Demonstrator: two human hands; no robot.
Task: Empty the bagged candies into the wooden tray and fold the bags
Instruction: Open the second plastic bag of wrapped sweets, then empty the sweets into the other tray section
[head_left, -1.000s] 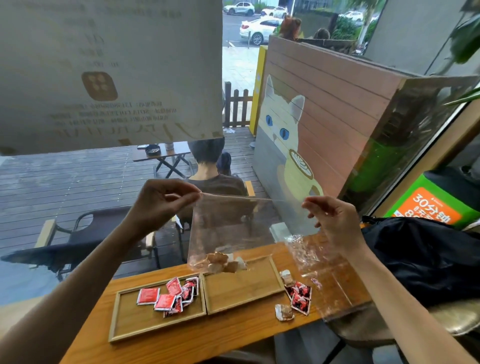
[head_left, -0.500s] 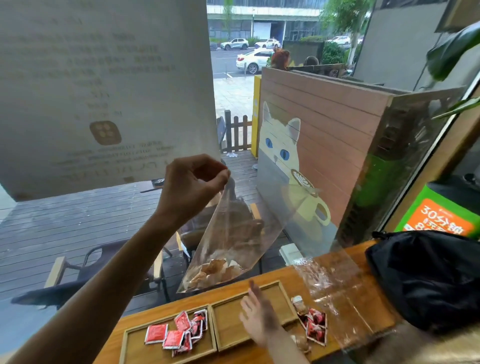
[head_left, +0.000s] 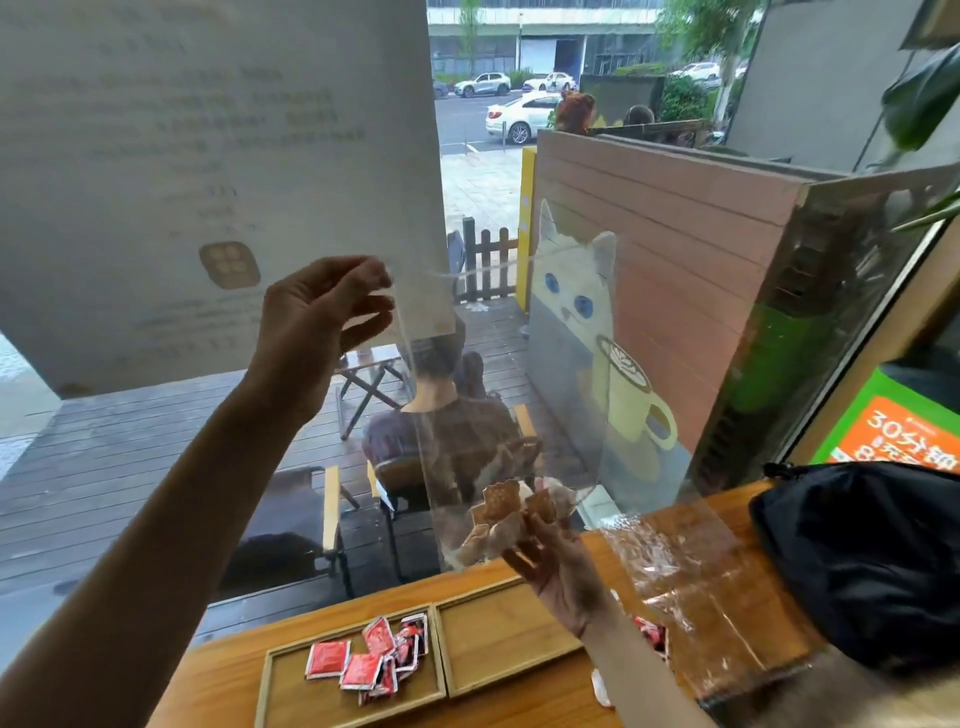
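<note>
A clear plastic bag (head_left: 514, 364) hangs in the air above the table. My left hand (head_left: 317, 322) pinches its top left corner, raised high. Several brown wrapped candies (head_left: 506, 512) lie in the bag's bottom. My right hand (head_left: 558, 564) is under that bottom, fingers up against the candies through the plastic. Below stands a two-part wooden tray (head_left: 441, 652). Its left compartment holds several red candy packets (head_left: 371, 660); the bare right compartment (head_left: 498, 639) is directly beneath the bag.
A crumpled clear bag (head_left: 696, 587) lies on the table right of the tray, with red candies partly hidden by my right arm. A black backpack (head_left: 872, 561) sits at the far right. A window is just beyond the table's far edge.
My right hand rose from the tray up to the bag's bottom and now grips it. The bag has swung from slanted to hanging more upright, with my left hand holding the top.
</note>
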